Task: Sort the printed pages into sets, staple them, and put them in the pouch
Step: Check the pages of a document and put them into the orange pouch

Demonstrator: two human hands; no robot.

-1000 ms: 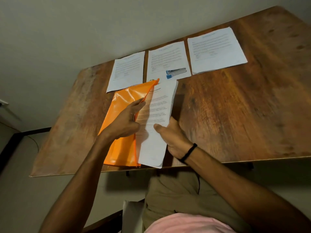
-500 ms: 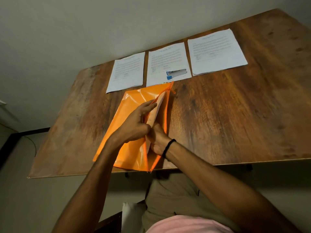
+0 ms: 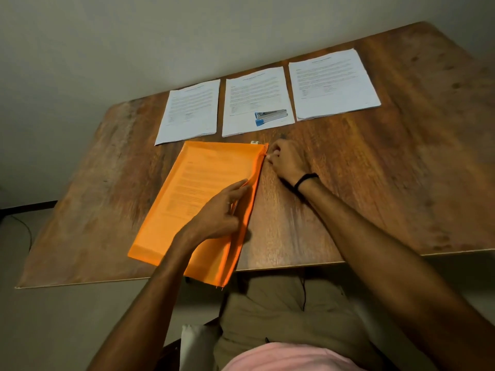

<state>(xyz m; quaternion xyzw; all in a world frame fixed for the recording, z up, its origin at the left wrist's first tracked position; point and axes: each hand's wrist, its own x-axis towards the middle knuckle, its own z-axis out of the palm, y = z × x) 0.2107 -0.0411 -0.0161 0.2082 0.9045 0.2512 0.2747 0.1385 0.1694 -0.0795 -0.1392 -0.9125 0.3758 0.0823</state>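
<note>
Here the pouch point(image 3: 187, 167), orange and translucent, lies flat on the tabletop point(image 3: 375, 188), with its long side running away from the person and its near right corner hanging over the tabletop's near edge. A printed set point(image 3: 211, 180) sits inside it, and the lines of text show faintly through the orange skin.

The left hand point(image 3: 218, 214) rests on the pouch close to its right edge. Its grip is wide, with the fingers straight and laid flat along that edge, pressing the pouch down. The right hand point(image 3: 288, 163) is at the pouch's far right corner with a black band point(image 3: 305, 179) round the wrist. Its grip is narrow, the fingertips curled together and pinching the corner of the pouch where the right edge ends. What exactly sits between the fingertips is too small to make out.

Beyond the pouch, three more sets lie in a row along the far side of the tabletop, apart from one another: the left set point(image 3: 188, 111), the middle set point(image 3: 254, 89) and the right set point(image 3: 333, 81). A stapler point(image 3: 271, 116), silver with a blue end, lies on the near part of the middle set. A small pale item point(image 3: 254, 142) sits just beyond the pouch's far edge, too small to identify.
</note>
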